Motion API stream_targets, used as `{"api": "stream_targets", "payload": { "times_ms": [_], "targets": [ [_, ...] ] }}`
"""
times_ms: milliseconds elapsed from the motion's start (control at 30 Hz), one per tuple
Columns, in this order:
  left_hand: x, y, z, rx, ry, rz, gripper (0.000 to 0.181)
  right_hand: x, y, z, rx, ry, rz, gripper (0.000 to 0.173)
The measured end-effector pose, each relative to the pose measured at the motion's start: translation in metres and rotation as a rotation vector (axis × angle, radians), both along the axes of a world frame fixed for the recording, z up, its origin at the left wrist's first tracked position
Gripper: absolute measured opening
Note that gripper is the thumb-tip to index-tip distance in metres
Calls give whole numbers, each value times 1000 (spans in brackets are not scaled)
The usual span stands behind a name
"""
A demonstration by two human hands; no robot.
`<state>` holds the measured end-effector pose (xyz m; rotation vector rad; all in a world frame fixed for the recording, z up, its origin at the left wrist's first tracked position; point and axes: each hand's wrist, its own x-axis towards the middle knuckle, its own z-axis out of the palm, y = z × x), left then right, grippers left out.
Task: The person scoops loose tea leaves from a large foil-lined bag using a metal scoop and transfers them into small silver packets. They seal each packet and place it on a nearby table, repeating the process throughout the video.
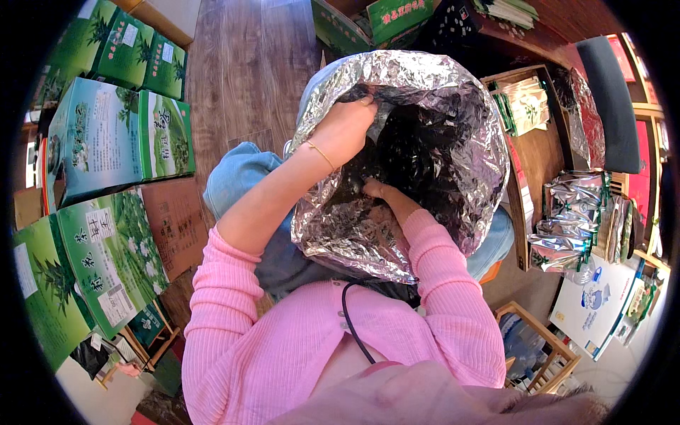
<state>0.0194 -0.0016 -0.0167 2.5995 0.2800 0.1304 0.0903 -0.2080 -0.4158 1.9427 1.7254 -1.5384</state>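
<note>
Before me stands a large, wide-mouthed bag of crinkled silver foil (pixel 404 69), its rim folded outward and its inside dark. My left hand (pixel 353 125) reaches over the left rim, fingers curled at the foil on the inner far-left wall; whether it pinches the foil cannot be told. Deeper inside the bag is my right hand (pixel 376 188), near the lower left part, its fingertips hidden in shadow. Dark loose material seems to lie at the bottom, too dim to name. My knees in blue jeans (pixel 239 170) are on both sides of the bag.
Green printed cardboard cartons (pixel 109 265) are stacked at the left. To the right, a wooden tray (pixel 536 154) holds small packets (pixel 523 106); silver foil packets (pixel 566 228) lie beside it. A wooden-framed stool or rack (pixel 552 350) stands lower right, and an open green carton (pixel 401 21) beyond the bag.
</note>
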Motion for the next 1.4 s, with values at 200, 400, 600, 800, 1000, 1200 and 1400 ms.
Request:
{"api": "stream_targets", "payload": {
  "times_ms": [200,400,600,800,1000,1200,1400],
  "targets": [
    [0,3,-5,-8,-65,-2,36,5,12,39,-178,311,-642,19],
    [1,4,-6,6,-33,-1,32,26,10,106,-239,477,-864,23],
    [2,7,-4,-2,-51,9,27,39,3,194,-89,464,-973,16],
    [0,10,-10,3,-73,13,24,20,-23,307,-11,502,-1160,15],
    [-3,12,-15,4,-73,-11,26,-7,-52,398,-39,551,-1296,12],
    [-9,-6,8,-28,73,-11,34,1,-73,454,-89,587,-1326,16],
    [-10,-18,-10,65,-4,-123,38,11,-65,481,-4,508,-1376,9]
  ]
}}
